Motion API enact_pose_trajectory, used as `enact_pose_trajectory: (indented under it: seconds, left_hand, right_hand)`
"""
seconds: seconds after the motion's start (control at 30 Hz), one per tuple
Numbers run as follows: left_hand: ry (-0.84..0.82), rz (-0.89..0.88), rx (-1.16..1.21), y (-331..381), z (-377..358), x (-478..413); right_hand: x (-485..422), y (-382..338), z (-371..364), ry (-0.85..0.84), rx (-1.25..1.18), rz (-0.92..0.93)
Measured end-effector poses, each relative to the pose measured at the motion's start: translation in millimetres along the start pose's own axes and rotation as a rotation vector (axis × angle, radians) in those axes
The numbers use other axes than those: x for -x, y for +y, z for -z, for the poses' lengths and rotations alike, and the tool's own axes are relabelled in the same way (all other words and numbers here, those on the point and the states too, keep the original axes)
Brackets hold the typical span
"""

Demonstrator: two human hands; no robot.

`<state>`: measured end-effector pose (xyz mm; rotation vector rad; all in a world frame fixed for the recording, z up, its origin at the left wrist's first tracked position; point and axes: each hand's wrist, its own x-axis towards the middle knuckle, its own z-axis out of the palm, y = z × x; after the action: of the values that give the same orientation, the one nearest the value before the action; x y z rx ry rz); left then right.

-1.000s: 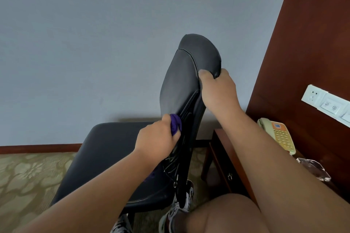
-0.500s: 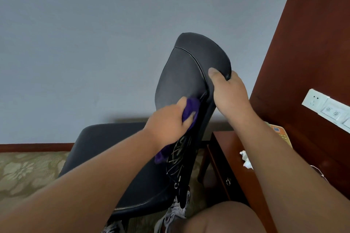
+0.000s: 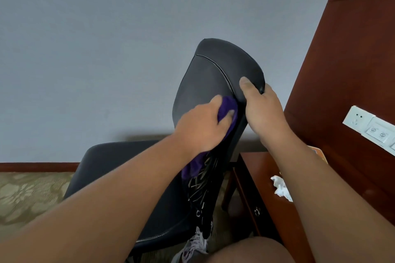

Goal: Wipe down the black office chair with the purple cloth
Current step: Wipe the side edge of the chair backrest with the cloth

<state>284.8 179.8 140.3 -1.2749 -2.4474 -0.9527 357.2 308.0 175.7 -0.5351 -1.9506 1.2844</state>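
The black office chair (image 3: 205, 79) stands in the middle of the view, its backrest rising toward me and its seat (image 3: 119, 166) stretching left. My left hand (image 3: 203, 126) grips the bunched purple cloth (image 3: 78, 108) against the front face of the backrest, about halfway up. A tail of the cloth hangs below my wrist. My right hand (image 3: 263, 111) grips the backrest's right edge near the top, thumb on the front face and fingers wrapped behind.
A dark wooden side table (image 3: 256, 177) with a crumpled white tissue (image 3: 281, 188) stands right of the chair. Wood panelling with white wall sockets (image 3: 369, 128) rises behind it. A grey wall lies ahead, patterned carpet (image 3: 27, 194) at the left. My knee shows at the bottom.
My left hand has carried the cloth up the backrest, from its lower part to about halfway. The backrest's front has turned more toward me. My right hand keeps its grip.
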Motion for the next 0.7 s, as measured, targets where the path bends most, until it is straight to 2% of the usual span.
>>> enact_pose_trajectory:
  seconds: [0.07, 0.2, 0.4, 0.57, 0.7]
  left_hand:
    - [-0.009, -0.024, 0.018, 10, 9, -15]
    - [0.009, 0.038, 0.135, 18, 13, -31]
    - [0.027, 0.04, 0.126, 15, 1, -15]
    - [-0.025, 0.029, 0.039, 6, -5, 5]
    - [-0.092, 0.081, -0.119, -20, -22, 30]
  right_hand:
    - [-1, 0, 2, -0.019, 0.014, -0.004]
    - [-4, 1, 3, -0.032, 0.022, -0.009]
    - [-3, 3, 2, -0.009, 0.008, -0.005]
    - [-2, 1, 0, 0.0, 0.001, -0.01]
    - [0, -4, -1, 0.001, 0.01, -0.026]
